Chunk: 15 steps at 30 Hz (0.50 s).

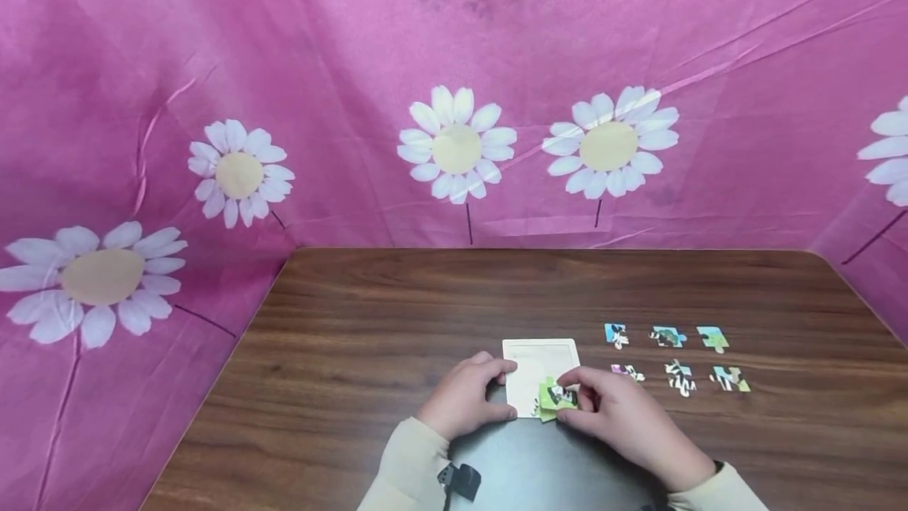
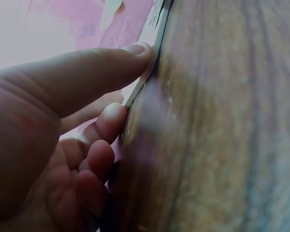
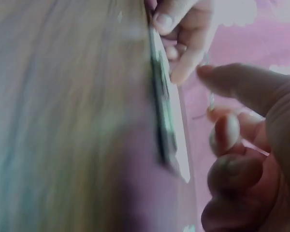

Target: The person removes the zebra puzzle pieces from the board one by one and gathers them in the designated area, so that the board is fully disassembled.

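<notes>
A white puzzle board (image 1: 521, 373) with a raised rim lies on the table in front of me. My left hand (image 1: 464, 397) grips its left side, thumb at the near corner and index finger on the left edge. In the left wrist view the thumb (image 2: 111, 67) presses against the board's edge. With thumb and fingertips, my right hand (image 1: 613, 408) pinches a green jigsaw piece (image 1: 549, 397) with a black-and-white picture, over the board's near right corner. The right wrist view shows the piece (image 3: 211, 100) edge-on between the fingertips. Part of another patterned piece shows beneath it.
To the right of the board, several loose jigsaw pieces lie in two rows, among them a blue and green one (image 1: 712, 338) and a black-and-white one (image 1: 681, 378). The wooden table (image 1: 340, 353) ends at a pink cloth (image 1: 355, 140) printed with daisies.
</notes>
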Available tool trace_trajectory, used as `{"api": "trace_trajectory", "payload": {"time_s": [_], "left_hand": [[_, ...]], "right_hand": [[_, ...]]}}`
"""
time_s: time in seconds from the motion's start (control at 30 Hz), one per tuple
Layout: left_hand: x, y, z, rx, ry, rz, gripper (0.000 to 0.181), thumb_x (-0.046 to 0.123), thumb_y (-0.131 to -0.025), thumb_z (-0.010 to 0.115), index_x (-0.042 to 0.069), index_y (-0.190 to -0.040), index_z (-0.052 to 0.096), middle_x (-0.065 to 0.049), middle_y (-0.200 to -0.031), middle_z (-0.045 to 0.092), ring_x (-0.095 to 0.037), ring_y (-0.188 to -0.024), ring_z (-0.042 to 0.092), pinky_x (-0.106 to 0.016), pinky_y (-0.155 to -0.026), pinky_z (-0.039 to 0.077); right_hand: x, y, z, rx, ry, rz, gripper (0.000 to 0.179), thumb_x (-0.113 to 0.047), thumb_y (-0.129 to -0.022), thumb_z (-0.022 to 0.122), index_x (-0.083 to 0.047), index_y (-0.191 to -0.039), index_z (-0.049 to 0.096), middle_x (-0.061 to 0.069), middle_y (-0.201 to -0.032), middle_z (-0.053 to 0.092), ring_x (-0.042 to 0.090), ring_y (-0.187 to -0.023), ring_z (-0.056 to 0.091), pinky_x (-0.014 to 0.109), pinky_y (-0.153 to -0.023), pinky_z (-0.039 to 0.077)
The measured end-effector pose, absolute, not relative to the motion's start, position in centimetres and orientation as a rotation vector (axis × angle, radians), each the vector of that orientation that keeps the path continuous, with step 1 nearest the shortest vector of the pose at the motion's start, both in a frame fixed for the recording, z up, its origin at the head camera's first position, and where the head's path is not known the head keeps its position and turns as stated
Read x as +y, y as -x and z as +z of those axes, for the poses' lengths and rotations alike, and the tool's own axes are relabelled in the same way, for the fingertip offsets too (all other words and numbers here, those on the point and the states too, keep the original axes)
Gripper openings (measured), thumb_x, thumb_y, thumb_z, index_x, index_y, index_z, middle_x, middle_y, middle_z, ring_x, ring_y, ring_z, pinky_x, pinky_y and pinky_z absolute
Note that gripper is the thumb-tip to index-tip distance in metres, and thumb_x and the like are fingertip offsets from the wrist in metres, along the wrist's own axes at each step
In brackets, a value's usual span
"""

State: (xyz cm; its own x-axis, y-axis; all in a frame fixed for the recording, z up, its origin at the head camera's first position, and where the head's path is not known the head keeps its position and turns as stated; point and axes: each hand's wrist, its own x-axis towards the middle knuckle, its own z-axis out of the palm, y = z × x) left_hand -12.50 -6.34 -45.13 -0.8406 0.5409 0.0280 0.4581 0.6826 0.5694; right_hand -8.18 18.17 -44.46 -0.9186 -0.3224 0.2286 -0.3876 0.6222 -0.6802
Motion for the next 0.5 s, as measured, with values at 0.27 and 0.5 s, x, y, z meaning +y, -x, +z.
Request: {"api": "trace_trajectory", "payload": {"time_s": [0.27, 0.5], "left_hand": [[-6.5, 12.4, -45.4, 2.741, -0.805, 0.882, 0.060, 0.029, -0.073, 0.087, 0.018, -0.128, 0.068, 0.014, -0.095, 0.055, -0.002, -0.085, 0.051, -0.021, -0.077, 0.042], [-6.5, 12.7, -45.3, 2.724, -0.796, 0.906, 0.059, 0.026, -0.074, 0.088, 0.017, -0.128, 0.067, 0.013, -0.095, 0.055, -0.002, -0.083, 0.051, -0.021, -0.078, 0.043]], "right_hand": [[21.3, 7.0, -46.6, -2.611, -0.663, 1.298, 0.033, -0.010, -0.074, 0.087, -0.014, -0.103, 0.070, -0.021, -0.069, 0.045, -0.005, -0.057, 0.041, 0.017, -0.049, 0.035], [24.1, 6.6, -47.2, -2.716, -0.524, 1.229, 0.034, -0.008, -0.072, 0.087, -0.011, -0.102, 0.070, -0.019, -0.064, 0.041, -0.004, -0.054, 0.038, 0.020, -0.050, 0.034]]}}
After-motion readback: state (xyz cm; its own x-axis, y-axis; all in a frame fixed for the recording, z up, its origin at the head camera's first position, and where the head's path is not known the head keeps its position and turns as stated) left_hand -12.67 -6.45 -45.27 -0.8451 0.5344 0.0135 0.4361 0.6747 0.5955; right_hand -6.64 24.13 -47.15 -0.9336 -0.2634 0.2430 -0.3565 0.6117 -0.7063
